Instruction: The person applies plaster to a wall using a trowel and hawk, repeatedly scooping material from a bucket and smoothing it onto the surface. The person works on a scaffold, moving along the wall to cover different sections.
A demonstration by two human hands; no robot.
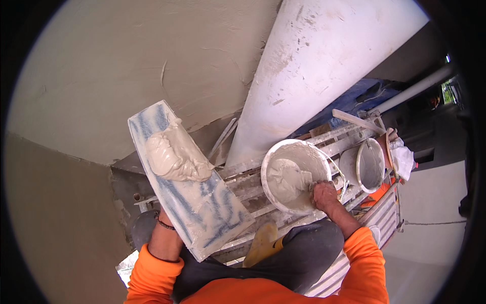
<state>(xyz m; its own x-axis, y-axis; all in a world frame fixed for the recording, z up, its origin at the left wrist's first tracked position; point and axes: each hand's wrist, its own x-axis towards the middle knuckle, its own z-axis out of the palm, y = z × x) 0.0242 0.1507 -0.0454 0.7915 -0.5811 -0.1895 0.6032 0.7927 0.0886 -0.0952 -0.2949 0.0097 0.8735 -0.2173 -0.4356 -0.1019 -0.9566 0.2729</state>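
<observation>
My left hand (165, 228) is beneath a long board (215, 223), its fingers hidden; only the wrist with a dark bracelet shows. The board is tilted, white and blue, and smeared with plaster. On its upper part sits a thick heap of wet grey-beige plaster (177, 154). My right hand (324, 196) is closed at the right inner side of a white bucket (270, 190). Whatever it grips is hidden or too coated to make out. Soft plaster (288, 180) lies inside this bucket, with a raised lump in the middle.
Slatted scaffold planks (248, 177) carry the buckets. A second bucket (349, 164) lies to the right, near a white bag (401, 159). A thick white column (324, 66) rises ahead, beside a plastered wall (111, 66). My bent legs (309, 253) are below.
</observation>
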